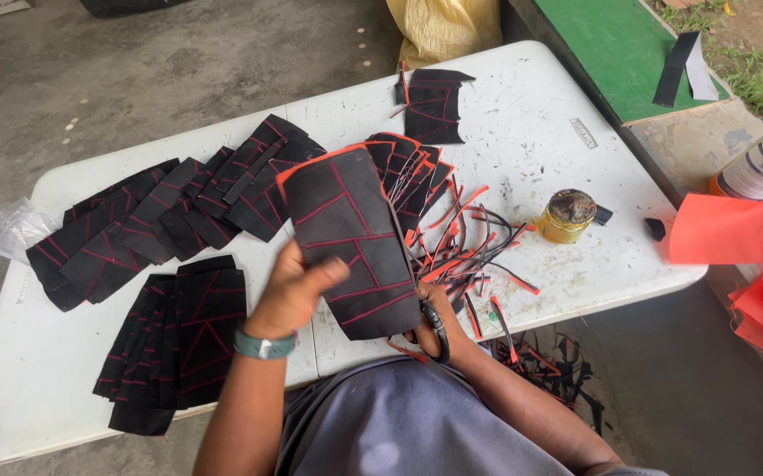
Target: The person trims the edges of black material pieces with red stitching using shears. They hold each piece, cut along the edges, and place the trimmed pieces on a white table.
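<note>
The left hand (292, 286) is gripping the big black leather-like piece with thin red lines and a red top edge (351, 242). The thumb is pressing on its front and the fingers are hiding behind it. The piece is standing up above the white folding table (522, 132), not lying on it. Its long way is running from the person's lap up and away, leaning a little to the left at the top.

The right hand (434, 322) is sitting at the bottom right corner of the same piece, closed on the handles of black scissors (439, 330). The blades are pointing up along the right edge of the piece, so the right hand is nearer to that edge. The left hand is holding the other side, a little higher up.

Just past the right edge, a heap of thin red and black cut strips (470, 247) is lying on the table. Beyond that, a small yellow tin with a dirty lid (566, 216) is standing. To the left, rows of matching black pieces (170, 211) are spreading across the table, and another stack (174, 339) is lying near the left arm.
</note>
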